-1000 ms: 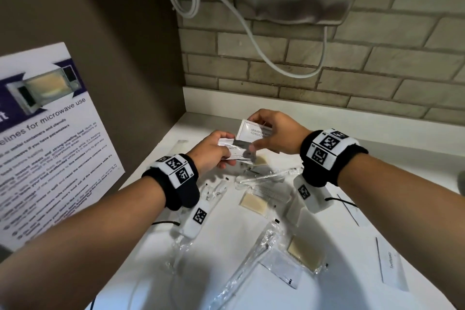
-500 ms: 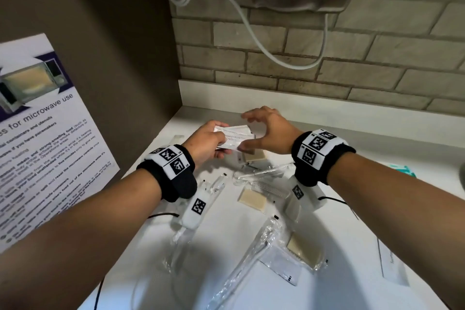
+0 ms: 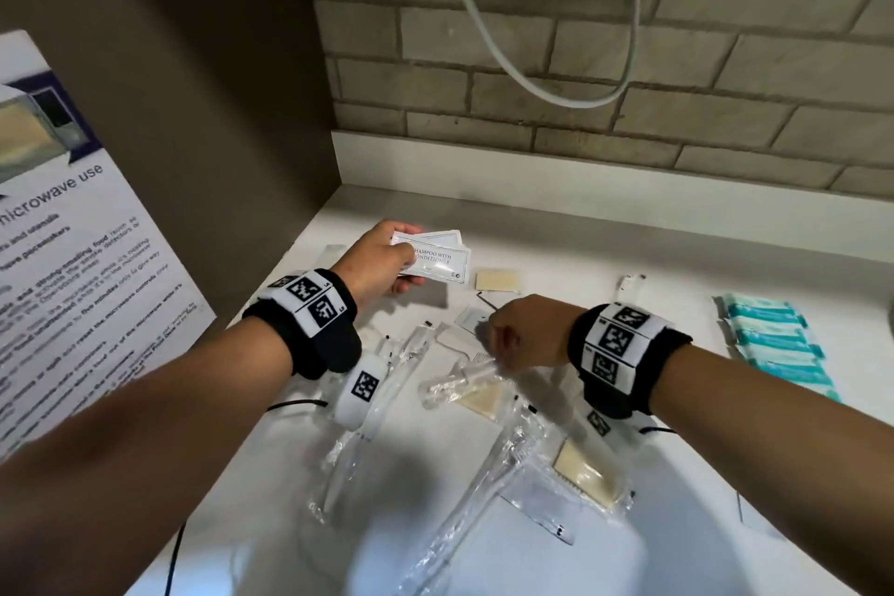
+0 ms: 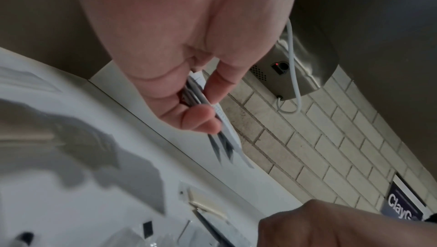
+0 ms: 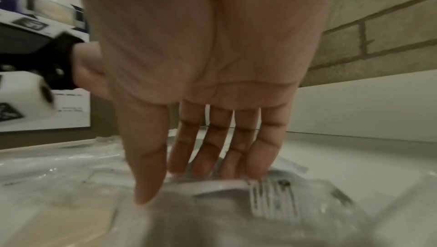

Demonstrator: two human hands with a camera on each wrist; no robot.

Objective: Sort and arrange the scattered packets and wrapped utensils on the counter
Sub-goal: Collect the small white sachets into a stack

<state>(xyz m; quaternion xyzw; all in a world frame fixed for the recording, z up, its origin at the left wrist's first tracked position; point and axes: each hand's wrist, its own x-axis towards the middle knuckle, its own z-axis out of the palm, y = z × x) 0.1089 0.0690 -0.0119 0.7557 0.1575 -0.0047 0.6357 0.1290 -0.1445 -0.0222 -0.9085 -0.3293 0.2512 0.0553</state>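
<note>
Sachets held: left hand pinches a fanned stack of flat white shampoo sachets, raised above the back of the counter; the left wrist view shows thumb and fingers clamped on the near ends, three or so thin edges splayed past the fingertips.

Right hand: palm down over the loose pile at mid-counter; in the right wrist view its fingers are extended and slightly apart, tips on or just above a clear-wrapped comb, nothing gripped.

Clear sleeves: several long wrapped utensils lie overlapped near the front edge, with wrapped beige pads among them.

Teal packets: already laid in a row at far right, well apart from the pile.

Handling, sachets: judged light, thin, bendable and smooth-faced; a stack likely slides out of register unless pinched across the faces near one short end.

Handling, wrapped comb: judged light with a stiff core inside slack, slippery film; best taken across the hard body, since film alone may crumple or slip.

Handling, long sleeves: probably stiff along the length, loose at the sealed ends; hold near the middle.

Risk: overlapping film may drag a neighbour along when one piece is lifted.
</note>
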